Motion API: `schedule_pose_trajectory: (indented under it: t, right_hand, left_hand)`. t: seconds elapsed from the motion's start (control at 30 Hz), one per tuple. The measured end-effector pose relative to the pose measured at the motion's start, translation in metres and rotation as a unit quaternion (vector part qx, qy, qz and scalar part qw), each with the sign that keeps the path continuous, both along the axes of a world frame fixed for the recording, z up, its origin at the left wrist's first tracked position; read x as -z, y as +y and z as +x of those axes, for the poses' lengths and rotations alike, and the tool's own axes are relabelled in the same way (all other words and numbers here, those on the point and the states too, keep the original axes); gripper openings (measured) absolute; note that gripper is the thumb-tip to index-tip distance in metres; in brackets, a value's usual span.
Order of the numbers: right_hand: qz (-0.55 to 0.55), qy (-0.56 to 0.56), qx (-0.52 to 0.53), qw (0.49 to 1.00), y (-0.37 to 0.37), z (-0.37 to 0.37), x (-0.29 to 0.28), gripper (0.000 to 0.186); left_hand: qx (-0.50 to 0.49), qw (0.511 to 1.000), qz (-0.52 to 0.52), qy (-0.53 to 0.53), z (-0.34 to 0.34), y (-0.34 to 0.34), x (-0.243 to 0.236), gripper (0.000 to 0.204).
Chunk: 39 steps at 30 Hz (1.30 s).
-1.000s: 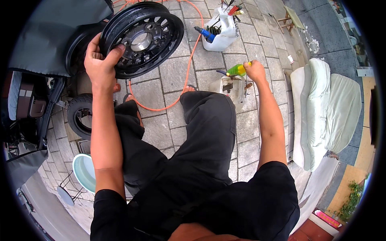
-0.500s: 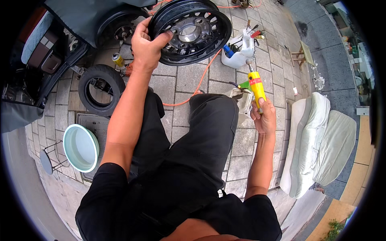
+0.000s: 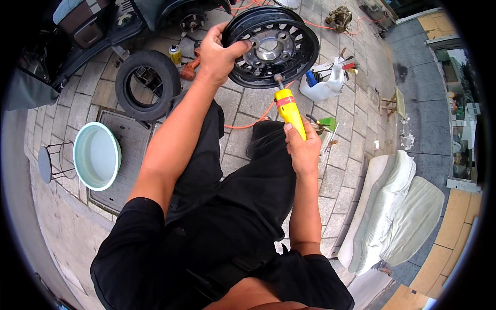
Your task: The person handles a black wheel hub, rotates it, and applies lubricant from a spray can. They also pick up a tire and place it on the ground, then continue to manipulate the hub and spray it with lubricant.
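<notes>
Yellow tool (image 3: 289,109) moved nearer wheel (image 3: 282,46) | projects forward from right grip (image 3: 304,148)

Ground's grey paving slabs (image 3: 338,155). From here, tyre (image 3: 123,85), yellow can (image 3: 175,54) and orange power tool (image 3: 190,70) grouped on it, teal basin (image 3: 97,156) nearer the wearer's left, orange hose (image 3: 240,127) and white jug (image 3: 321,91) further right.

The bare left forearm (image 3: 178,132) reaches forward and rightward; the left hand (image 3: 217,59) is clasped, thumb (image 3: 239,49) extended right, fingertips apparently curled out of sight. The right forearm (image 3: 305,206) points forward, right hand (image 3: 305,148) closed, palm side forward.
</notes>
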State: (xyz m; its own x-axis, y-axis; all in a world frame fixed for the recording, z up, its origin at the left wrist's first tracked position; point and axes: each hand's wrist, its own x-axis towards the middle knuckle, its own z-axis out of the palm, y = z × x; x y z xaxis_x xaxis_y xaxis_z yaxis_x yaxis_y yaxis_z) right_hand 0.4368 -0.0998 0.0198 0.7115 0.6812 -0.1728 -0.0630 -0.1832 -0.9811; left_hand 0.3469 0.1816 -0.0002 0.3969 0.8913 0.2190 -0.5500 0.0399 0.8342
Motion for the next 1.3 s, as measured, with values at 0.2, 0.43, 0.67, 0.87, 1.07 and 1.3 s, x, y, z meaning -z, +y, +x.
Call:
schedule_pose_trajectory:
  t: [0.2,0.43,0.67,0.87,1.07,1.3]
  right_hand:
    - [0.016,-0.014,-0.007,1.000,0.012,-0.006,0.004,0.051]
    - [0.007,-0.009,-0.005,1.000,0.020,-0.001,0.012,0.048]
    - [0.005,-0.027,-0.009,1.000,0.028,-0.004,0.014,0.044]
    - [-0.034,0.028,0.016,0.999,0.035,-0.013,0.002,0.039]
    - [-0.012,0.148,0.047,0.988,0.039,-0.017,-0.004,0.034]
    - [0.068,0.320,0.036,0.944,0.040,0.001,0.005,0.040]
  left_hand:
    - [-0.012,0.999,0.032,0.003,0.001,0.000,0.004,0.067]
    - [-0.019,0.998,0.058,0.034,-0.001,-0.004,-0.001,0.066]
    - [-0.033,0.996,0.070,0.038,0.000,-0.001,0.000,0.064]
    - [-0.042,0.993,0.094,0.060,0.000,0.001,0.003,0.066]
    - [-0.058,0.987,0.130,0.078,0.009,-0.001,0.010,0.068]
    - [-0.069,0.979,0.144,0.129,0.006,-0.009,-0.002,0.072]
